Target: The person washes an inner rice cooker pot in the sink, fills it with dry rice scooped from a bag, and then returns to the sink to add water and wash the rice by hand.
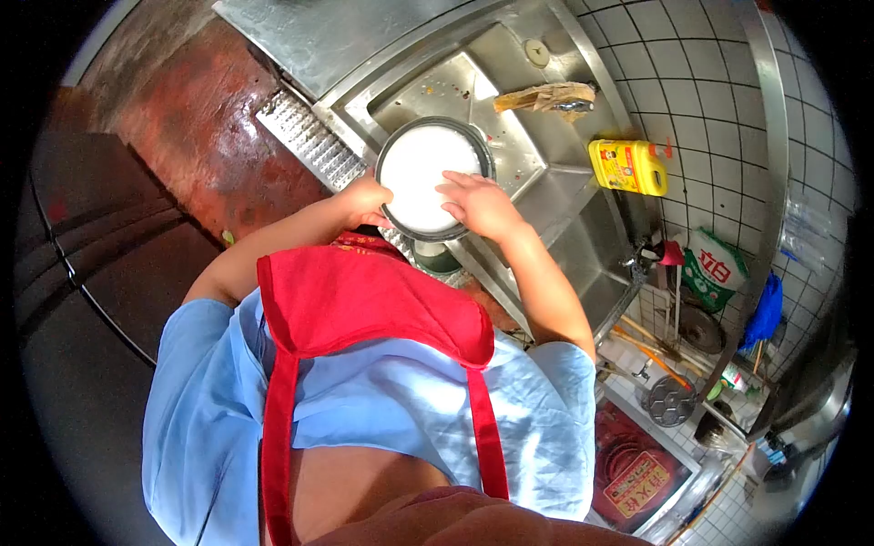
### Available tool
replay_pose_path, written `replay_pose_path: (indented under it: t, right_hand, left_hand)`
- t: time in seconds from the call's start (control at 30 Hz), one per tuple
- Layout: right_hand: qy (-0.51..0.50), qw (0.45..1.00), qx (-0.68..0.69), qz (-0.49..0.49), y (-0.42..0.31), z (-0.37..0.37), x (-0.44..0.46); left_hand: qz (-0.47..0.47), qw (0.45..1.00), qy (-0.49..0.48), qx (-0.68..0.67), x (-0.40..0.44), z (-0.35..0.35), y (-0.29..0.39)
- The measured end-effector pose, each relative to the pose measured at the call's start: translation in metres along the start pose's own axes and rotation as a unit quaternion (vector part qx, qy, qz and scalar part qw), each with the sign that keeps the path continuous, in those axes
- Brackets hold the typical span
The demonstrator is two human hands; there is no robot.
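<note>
A round dark-rimmed pot point(485, 150) filled with something bright white point(421, 168) is held over the near edge of the steel sink point(523, 196). Whether the white content is liquid or grains is not clear. My left hand point(367, 199) grips the pot's left rim, with the thumb over the edge. From the right, my right hand point(482, 202) reaches over the rim, its fingers spread at the white surface. Below the pot, part of another greenish round vessel point(437, 257) shows, mostly hidden.
A bundled brownish cloth or brush point(546, 97) lies across the sink's far side. On the ledge stands a yellow jug point(628, 167). A faucet point(640, 264) and a green-white bag point(713, 269) are at right. A metal grate point(312, 136) edges the wet red floor point(209, 164).
</note>
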State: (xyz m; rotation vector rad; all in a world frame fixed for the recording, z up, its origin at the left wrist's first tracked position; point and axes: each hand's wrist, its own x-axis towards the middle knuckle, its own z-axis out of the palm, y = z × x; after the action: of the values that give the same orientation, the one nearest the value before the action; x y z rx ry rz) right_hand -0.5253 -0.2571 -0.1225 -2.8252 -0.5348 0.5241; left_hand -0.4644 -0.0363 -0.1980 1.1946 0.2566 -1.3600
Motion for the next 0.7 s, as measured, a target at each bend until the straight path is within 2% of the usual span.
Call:
replay_pose_path:
  t: [0.1,0.13,0.17,0.27,0.37,0.4,0.53,0.63,0.7]
  right_hand:
    - [0.115,0.992,0.05,0.018,0.007,-0.002,-0.014]
    - [0.165,0.984,0.063,0.025,0.009,-0.002,-0.019]
    - [0.184,0.979,0.072,0.042,0.011,-0.002,-0.025]
    - [0.247,0.963,0.079,0.077,0.022,0.001,-0.04]
    - [0.284,0.947,0.089,0.124,0.04,0.007,-0.055]
    - [0.292,0.942,0.092,0.137,0.049,0.01,-0.059]
    - [0.305,0.928,0.105,0.184,0.086,0.018,-0.072]
    - [0.309,0.917,0.134,0.214,0.118,0.012,-0.075]
    - [0.329,0.886,0.2,0.259,0.146,0.003,-0.07]
  left_hand:
    - [0.031,0.998,-0.036,0.044,-0.01,0.002,0.007]
    - [0.045,0.998,-0.034,0.01,0.0,-0.001,-0.003]
    - [0.022,0.996,-0.018,0.08,-0.016,0.006,0.015]
    - [0.04,0.997,-0.013,0.06,-0.011,0.008,0.016]
    - [0.013,0.999,-0.002,0.037,-0.005,0.008,0.024]
    - [0.031,0.999,0.032,0.0,-0.005,0.015,0.026]
    - [0.042,0.996,0.009,0.084,0.003,0.025,0.05]
    - [0.06,0.998,-0.006,-0.002,0.03,0.031,0.053]
    - [0.064,0.997,0.012,0.029,0.043,0.043,0.066]
